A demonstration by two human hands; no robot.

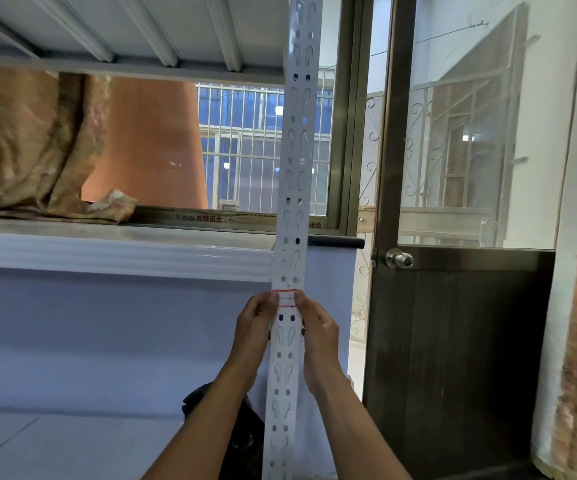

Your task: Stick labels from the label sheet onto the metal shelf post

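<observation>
The left hand [256,323] and right hand [316,327] curl round the metal shelf post [294,168]. Both thumbs pin a label [287,298] — red-edged — against it.

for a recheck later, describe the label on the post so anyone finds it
Find the white perforated post left of the brown door. Low on it, between two thumbs, is a small red-bordered label, the only sticker visible on it.

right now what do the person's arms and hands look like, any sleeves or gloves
Both forearms are bare in view: no sleeves. The left hand and right hand wear no gloves, and no watch or bracelet shows at either wrist. The white perforated metal shelf post hides some fingers, so rings cannot be ruled out.
</observation>
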